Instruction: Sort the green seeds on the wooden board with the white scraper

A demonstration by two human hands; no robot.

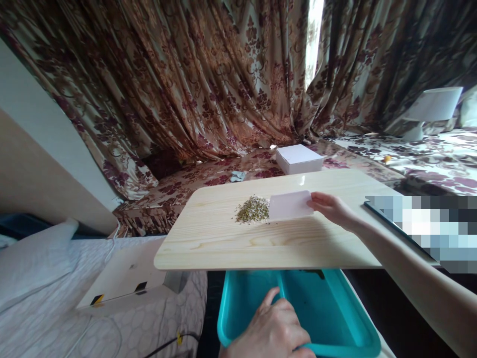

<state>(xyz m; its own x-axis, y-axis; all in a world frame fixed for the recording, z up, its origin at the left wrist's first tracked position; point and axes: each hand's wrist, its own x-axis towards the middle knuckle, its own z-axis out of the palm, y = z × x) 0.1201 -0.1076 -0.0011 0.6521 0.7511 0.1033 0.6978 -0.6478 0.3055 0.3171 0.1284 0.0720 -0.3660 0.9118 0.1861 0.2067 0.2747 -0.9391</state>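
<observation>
My right hand [331, 209] reaches over a light wooden tabletop [223, 243] and pinches a white card [289, 205] by its right edge. The card's left edge stands against a small heap of greenish-brown crumbs [252, 210] in the middle of the board. My left hand [274, 328] is low in front, fingers closed over the near rim of a teal plastic tray [335, 318] held just under the table's front edge.
A white box [299, 158] sits on the floral fabric beyond the table. Patterned curtains [194, 74] hang behind. A dark flat device [387, 216], partly blurred, lies at the table's right. A white flat box [126, 278] rests on the quilted bed at left.
</observation>
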